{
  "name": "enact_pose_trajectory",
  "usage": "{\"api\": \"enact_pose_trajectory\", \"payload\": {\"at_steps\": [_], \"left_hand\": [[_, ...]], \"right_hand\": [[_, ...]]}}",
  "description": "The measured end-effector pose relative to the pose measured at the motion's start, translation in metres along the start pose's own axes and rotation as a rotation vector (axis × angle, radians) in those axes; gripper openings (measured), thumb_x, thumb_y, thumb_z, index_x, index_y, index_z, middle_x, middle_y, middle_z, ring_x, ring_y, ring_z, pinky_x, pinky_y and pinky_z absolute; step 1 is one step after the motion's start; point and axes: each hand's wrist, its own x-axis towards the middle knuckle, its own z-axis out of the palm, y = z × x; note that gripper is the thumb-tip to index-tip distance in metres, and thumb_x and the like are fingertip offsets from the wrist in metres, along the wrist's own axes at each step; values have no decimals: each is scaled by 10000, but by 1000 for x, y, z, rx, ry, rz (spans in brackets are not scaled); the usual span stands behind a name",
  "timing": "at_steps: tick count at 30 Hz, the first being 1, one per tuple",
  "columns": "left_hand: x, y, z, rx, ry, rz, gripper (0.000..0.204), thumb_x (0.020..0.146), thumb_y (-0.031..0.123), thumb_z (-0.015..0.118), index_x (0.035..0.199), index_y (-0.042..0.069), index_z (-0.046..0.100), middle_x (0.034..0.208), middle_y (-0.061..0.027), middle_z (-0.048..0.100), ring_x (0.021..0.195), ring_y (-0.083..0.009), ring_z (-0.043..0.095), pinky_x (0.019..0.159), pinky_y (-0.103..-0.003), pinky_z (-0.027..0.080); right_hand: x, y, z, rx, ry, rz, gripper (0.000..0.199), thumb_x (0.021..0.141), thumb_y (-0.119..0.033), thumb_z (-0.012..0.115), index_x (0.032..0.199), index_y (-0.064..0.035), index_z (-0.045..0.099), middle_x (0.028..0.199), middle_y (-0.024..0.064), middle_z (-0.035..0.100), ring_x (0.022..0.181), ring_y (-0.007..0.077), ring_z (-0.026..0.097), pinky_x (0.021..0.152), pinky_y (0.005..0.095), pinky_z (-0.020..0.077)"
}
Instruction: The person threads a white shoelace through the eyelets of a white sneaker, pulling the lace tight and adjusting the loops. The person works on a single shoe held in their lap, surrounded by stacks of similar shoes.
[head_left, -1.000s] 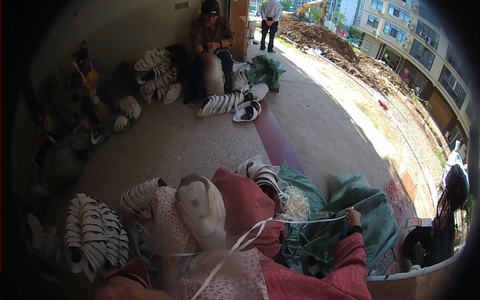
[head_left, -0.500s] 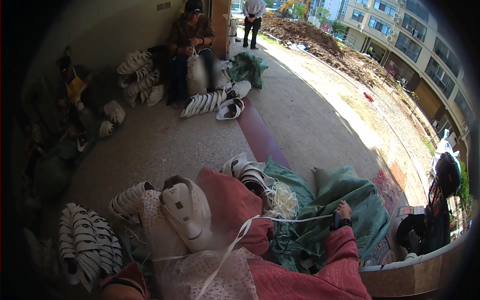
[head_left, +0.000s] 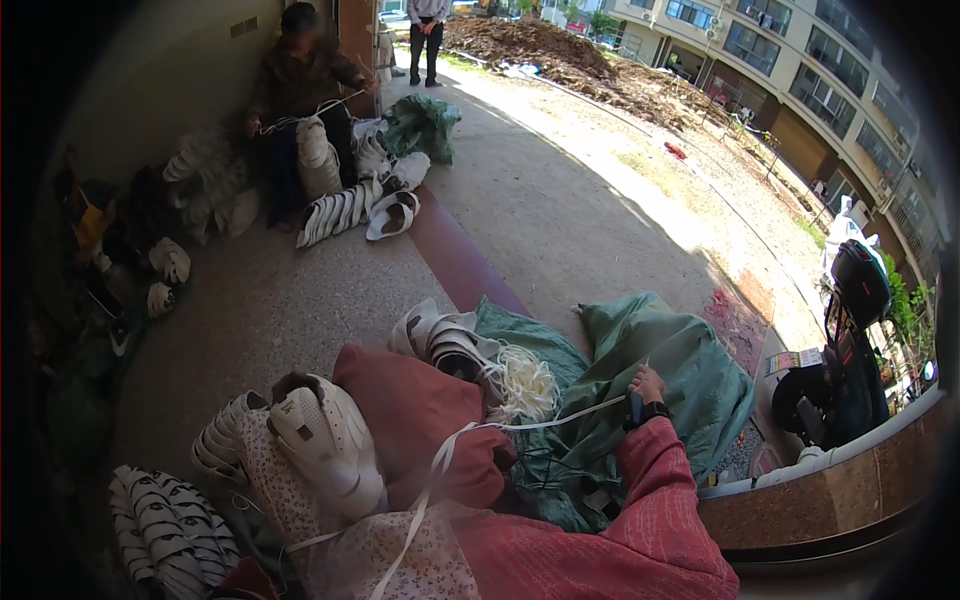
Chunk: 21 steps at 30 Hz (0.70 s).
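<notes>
Head view: over the last second the right hand [head_left: 648, 385] has drawn further out to the right of centre, and the white strap [head_left: 560, 418] that ran slack across the lap now stretches nearly straight from that hand back toward the lower middle of the frame. I judge this as a pulling-tight stroke, the lacing on the white shoe [head_left: 325, 445] being cinched. The view has also swung slightly, so the seated person [head_left: 300, 90] at upper left sits larger in frame.

The right hand is clenched around the strap's end, knuckles up, over the green sack [head_left: 660, 350]. The left hand cannot be made out; it lies hidden under the pink sleeve and floral cloth [head_left: 400, 560] at the lower edge, so its grip cannot be told. The white shoe rests on the lap, left of centre, sole side facing up, beside a stack of shoe uppers [head_left: 170, 520] at lower left.
</notes>
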Motion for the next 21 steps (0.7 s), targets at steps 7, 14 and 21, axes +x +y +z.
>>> {"api": "enact_pose_trajectory", "payload": {"at_steps": [7,14,21], "left_hand": [[2,14,-21,-111,-113,-142,467,932,395,710,1061,-54,688,898,-119,625,697,-230,615,558,-313,480],[-5,20,-23,-131,-117,-122,490,933,414,703,1061,-58,689,957,-122,600,708,-230,615,555,-324,482],[-34,39,-24,50,-45,-64,395,959,376,646,1061,-4,683,1098,-142,608,724,-247,634,532,-335,493]], "right_hand": [[-7,-6,41,-199,620,-159,179,1021,-309,456,930,-174,529,630,-52,407,518,142,375,532,357,337],[-29,-24,64,-279,492,-142,128,989,-227,542,912,-148,606,547,-67,355,411,110,344,428,307,300],[-23,50,200,-597,483,-262,91,933,-181,630,871,-119,656,546,-80,383,388,67,314,370,255,212]]}}
